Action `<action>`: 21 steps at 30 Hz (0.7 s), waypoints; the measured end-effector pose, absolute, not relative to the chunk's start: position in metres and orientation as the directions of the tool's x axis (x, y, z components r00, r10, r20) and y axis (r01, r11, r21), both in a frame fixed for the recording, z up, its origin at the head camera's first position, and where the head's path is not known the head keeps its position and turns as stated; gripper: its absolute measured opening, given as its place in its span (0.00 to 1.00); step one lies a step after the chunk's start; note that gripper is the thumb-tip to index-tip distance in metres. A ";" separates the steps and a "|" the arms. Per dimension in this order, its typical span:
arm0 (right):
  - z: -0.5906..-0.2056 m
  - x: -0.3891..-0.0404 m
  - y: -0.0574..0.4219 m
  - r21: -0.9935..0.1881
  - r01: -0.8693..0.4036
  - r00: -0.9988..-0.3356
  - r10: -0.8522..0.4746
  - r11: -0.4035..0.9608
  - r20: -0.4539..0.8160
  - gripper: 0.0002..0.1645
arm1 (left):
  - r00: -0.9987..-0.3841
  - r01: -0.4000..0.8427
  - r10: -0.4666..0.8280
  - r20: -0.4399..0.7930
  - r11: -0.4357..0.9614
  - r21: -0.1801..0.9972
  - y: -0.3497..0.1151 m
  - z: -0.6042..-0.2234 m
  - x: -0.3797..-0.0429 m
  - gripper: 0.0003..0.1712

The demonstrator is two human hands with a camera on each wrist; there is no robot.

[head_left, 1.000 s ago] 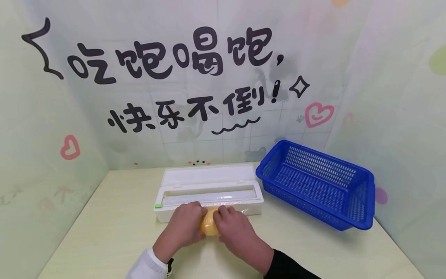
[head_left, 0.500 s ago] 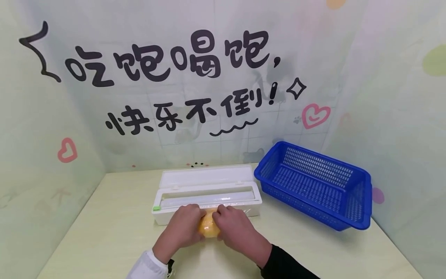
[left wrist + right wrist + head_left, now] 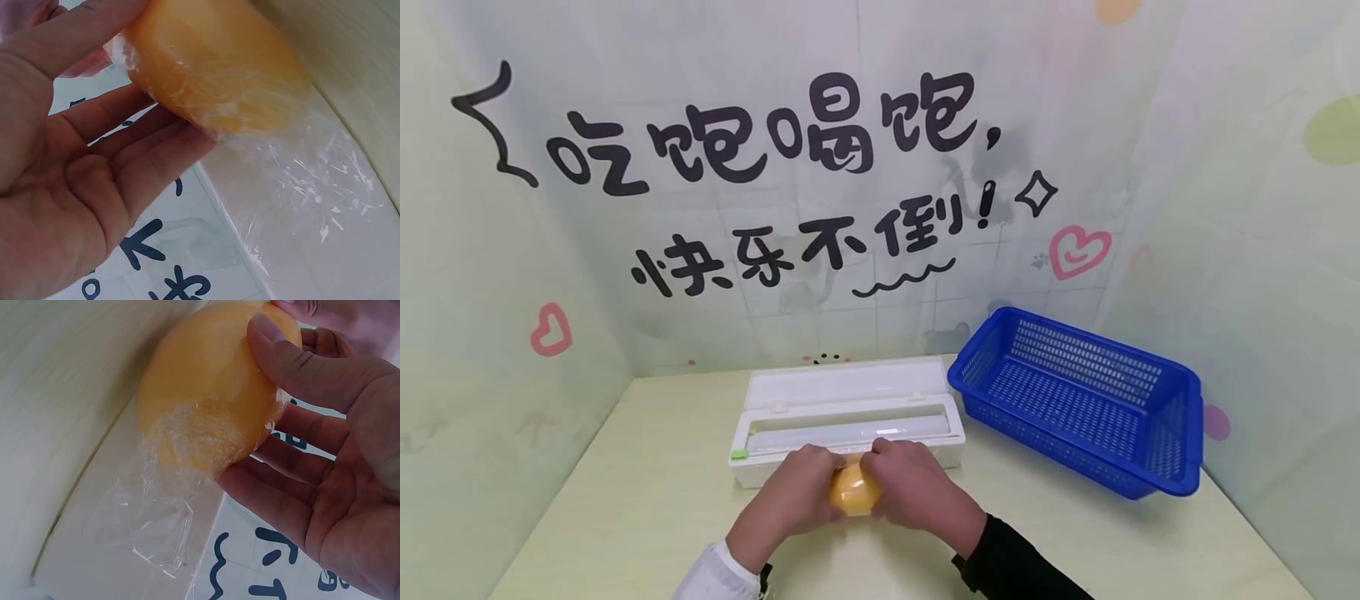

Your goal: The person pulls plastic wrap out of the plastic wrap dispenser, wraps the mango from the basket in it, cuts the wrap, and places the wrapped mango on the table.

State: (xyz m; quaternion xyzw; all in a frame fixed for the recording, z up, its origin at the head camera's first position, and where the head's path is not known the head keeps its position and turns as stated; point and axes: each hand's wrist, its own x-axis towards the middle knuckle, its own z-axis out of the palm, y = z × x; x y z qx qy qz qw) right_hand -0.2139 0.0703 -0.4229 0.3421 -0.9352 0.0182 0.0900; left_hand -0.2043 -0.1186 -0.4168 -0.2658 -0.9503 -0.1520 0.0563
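A smooth, rounded orange-yellow fruit (image 3: 855, 492) is held between both hands in front of a white cling film dispenser (image 3: 758, 475). My left hand (image 3: 801, 492) grips its left side, thumb on one face and fingers curled against the other. From the right, my right hand (image 3: 917, 487) grips it the same way, its thumb (image 3: 269, 331) pressed on the skin. Clear cling film (image 3: 325, 187) clings in wrinkles round part of the fruit and trails loosely over the dispenser. Inside the opened dispenser lies the film roll (image 3: 835, 435); a green slider (image 3: 739, 454) sits at its left end.
A blue perforated plastic basket (image 3: 1075, 400) stands at the right, its near end close to the dispenser's right end. The pale wooden table (image 3: 625, 500) is bounded by printed fabric walls (image 3: 880, 325) at the back and both sides.
The fruit has turned and come slightly nearer the body, showing more of its surface. The right hand's fingers have rolled over with it. The head view has shifted slightly.
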 end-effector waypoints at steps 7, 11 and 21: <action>-0.425 -0.218 0.073 -0.025 -0.642 -0.759 -0.630 0.766 0.163 0.28 | -0.828 0.505 0.459 0.321 0.860 0.071 -0.111 -0.428 -0.188 0.29; -0.424 -0.218 0.073 -0.037 -0.633 -0.770 -0.623 0.773 0.141 0.27 | -0.767 0.483 0.484 0.422 0.868 -0.118 -0.106 -0.434 -0.183 0.31; -0.421 -0.221 0.073 -0.075 -0.622 -0.782 -0.617 0.779 0.087 0.26 | -0.670 0.487 0.523 0.526 0.845 -0.220 -0.107 -0.453 -0.187 0.35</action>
